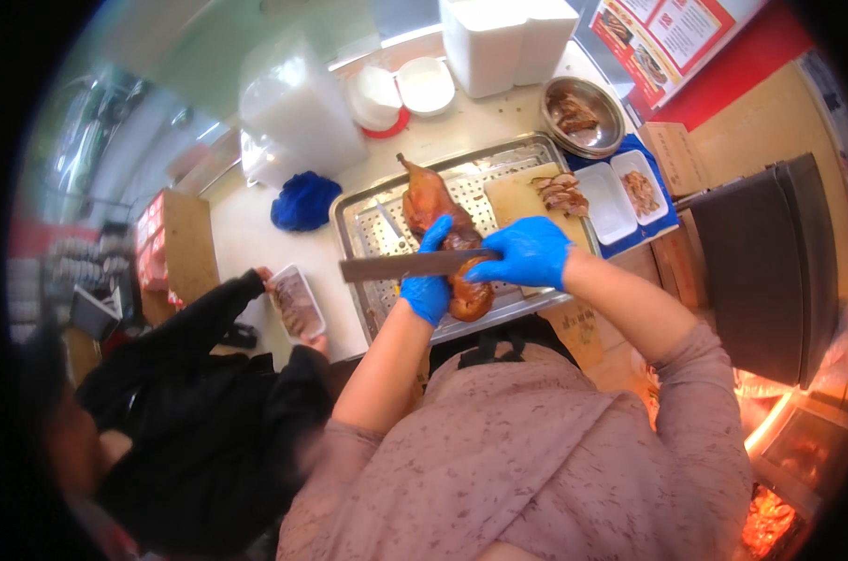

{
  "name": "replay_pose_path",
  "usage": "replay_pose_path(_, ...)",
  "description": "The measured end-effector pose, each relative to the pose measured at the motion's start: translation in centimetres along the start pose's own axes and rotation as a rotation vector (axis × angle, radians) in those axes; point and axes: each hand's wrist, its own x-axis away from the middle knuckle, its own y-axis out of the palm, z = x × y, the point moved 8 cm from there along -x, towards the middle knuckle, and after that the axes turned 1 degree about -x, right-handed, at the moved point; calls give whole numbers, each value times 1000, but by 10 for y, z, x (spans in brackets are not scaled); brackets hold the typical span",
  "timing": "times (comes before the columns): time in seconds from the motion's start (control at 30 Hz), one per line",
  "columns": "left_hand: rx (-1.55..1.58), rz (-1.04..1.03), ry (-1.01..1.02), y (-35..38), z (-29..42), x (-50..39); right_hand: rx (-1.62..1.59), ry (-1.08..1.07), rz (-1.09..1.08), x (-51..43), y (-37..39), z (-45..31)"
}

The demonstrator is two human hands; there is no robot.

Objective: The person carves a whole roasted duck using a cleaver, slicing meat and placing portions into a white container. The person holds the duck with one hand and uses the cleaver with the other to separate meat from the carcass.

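A roast duck [427, 200] lies lengthwise over a perforated metal tray [340, 235], its near end towards me. My left hand [427, 280], in a blue glove, grips the duck from its left side. In a matching glove, my right hand [529, 256] is closed on the handle end of a cleaver [403, 266], whose long blade points left across the duck and above my left hand. Fingers of my right hand also reach the duck's near part. To the right, sliced meat [561, 194] rests on a pale cutting board [512, 203]. A small knife [390, 219] lies in the tray.
At my left a co-worker in black holds a white container of meat [298, 305]. A blue cloth [306, 201] and stacked foam boxes [298, 105] stand beyond. Back right are a steel bowl [584, 116], an empty white tub [606, 203] and a tub of meat pieces [640, 189].
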Motion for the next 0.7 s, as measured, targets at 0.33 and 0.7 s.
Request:
replay_pose_path(0.33,-41,97,-3,16,7,19,-1025,384,640,97,-32,164)
replay_pose_path(0.7,-1,182,16,24,3,22,-826,505,672,69,7,275)
